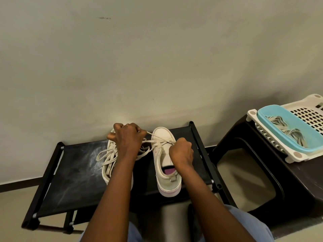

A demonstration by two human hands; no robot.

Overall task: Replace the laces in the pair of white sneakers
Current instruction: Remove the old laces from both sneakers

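Observation:
Two white sneakers stand side by side on a black fabric rack (73,175), toes toward the wall. My left hand (128,137) hovers over the left sneaker (109,165) and grips a lace end that runs taut to the right sneaker (164,163). My right hand (181,152) is curled over the right sneaker's tongue and pinches the lace (153,137) there. Loose cream laces (104,154) lie in loops across the left sneaker, which my left arm partly hides.
A dark plastic stool (262,180) stands at the right. On it sits a white perforated basket (307,116) holding a blue tub (300,130) with more laces (286,126). The wall is close behind the rack. My knees show at the bottom.

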